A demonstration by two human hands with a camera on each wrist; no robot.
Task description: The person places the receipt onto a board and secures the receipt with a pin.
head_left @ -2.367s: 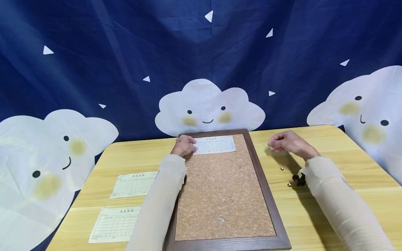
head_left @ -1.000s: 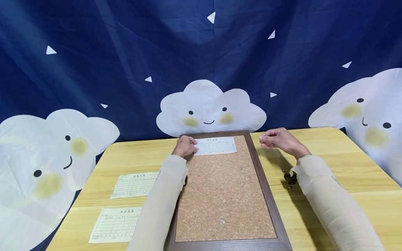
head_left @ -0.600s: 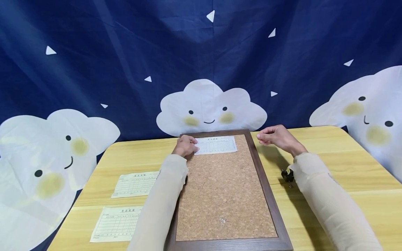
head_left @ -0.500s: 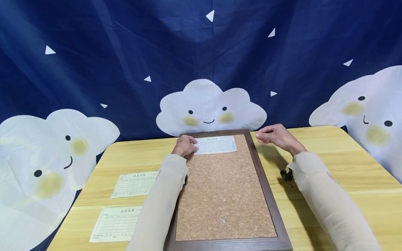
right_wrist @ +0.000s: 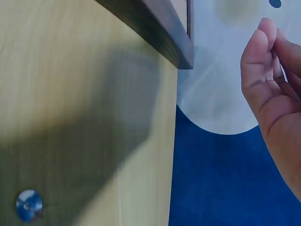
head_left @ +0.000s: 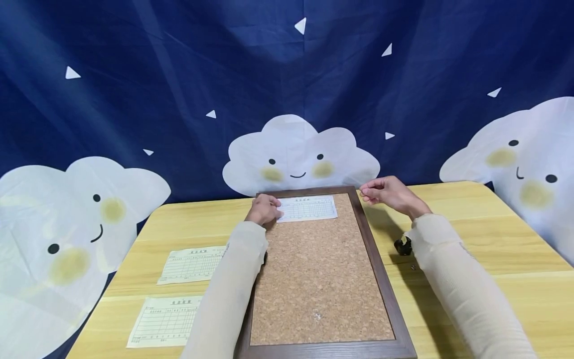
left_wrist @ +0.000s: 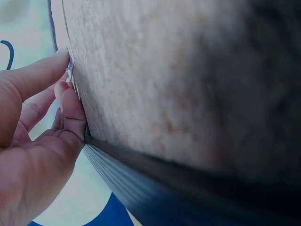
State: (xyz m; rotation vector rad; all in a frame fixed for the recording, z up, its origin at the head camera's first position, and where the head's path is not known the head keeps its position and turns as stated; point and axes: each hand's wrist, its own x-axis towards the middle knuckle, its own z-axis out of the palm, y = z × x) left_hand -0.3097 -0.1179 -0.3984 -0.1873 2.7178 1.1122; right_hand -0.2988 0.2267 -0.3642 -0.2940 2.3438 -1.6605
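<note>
A printed paper slip (head_left: 309, 208) lies flat at the top of a framed cork board (head_left: 320, 279). My left hand (head_left: 263, 208) is at the slip's left edge, pinching it at the frame; in the left wrist view a finger and the thumb meet at its puckered edge. Just right of the frame's upper right corner, my right hand (head_left: 392, 194) is raised above the table, thumb and fingertips pinched together. A tiny thumbtack seems held there, mostly hidden. Another thumbtack (right_wrist: 29, 205) lies on the table below the right wrist.
Two more printed slips, an upper one (head_left: 193, 264) and a lower one (head_left: 163, 321), lie on the wooden table (head_left: 493, 224) left of the board, partly covered by the left sleeve. A blue cloud-patterned curtain (head_left: 188, 75) hangs right behind the table.
My right hand has moved left, from above the table to beside the frame's upper right corner, still pinched. My left hand and the slip have stayed put.
</note>
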